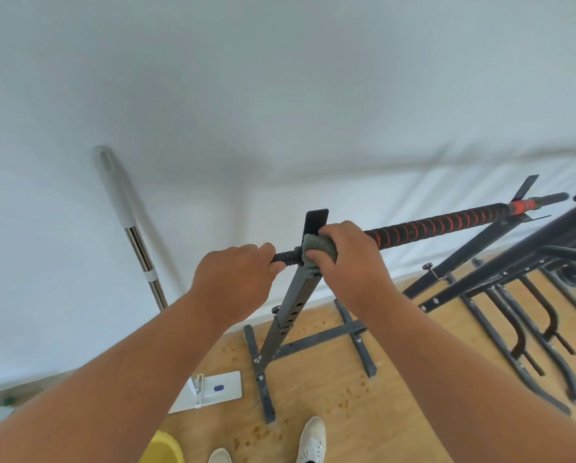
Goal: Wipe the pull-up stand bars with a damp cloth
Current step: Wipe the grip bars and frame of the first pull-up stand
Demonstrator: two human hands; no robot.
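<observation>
- The left hand (235, 279) is curled round the short black end of the horizontal bar (430, 227), just left of the upright post (296, 295); its fingers wrap over the top of the bar and its thumb sits beneath.
- The right hand (350, 259) clasps a grey-green cloth (316, 250) against the bar right at the joint with the post; the cloth is bunched under the fingers, and part of it hangs over the top of the post.
- The two hands lie close together, apart by a short ribbed stretch of the bar.
- The bar runs from the hands up to the right, wrapped in black grip with a red spiral, then a solid red band near its far end; it rests there on a second upright (473, 248).
- The post rises tilted from a dark cross-shaped base (313, 345) on the wooden floor (397, 396); small brownish spots dot the floor round the base.
- At the right stands more dark metal framing (530, 295) with curved legs.
- A mop leans on the white wall (280, 95) at the left; its handle (136, 228) is grey above and shiny metal below, and its flat white head (213, 389) lies on the floor.
- A yellow container (164, 447) shows at the bottom edge; beside it are two white shoes (311, 439).
</observation>
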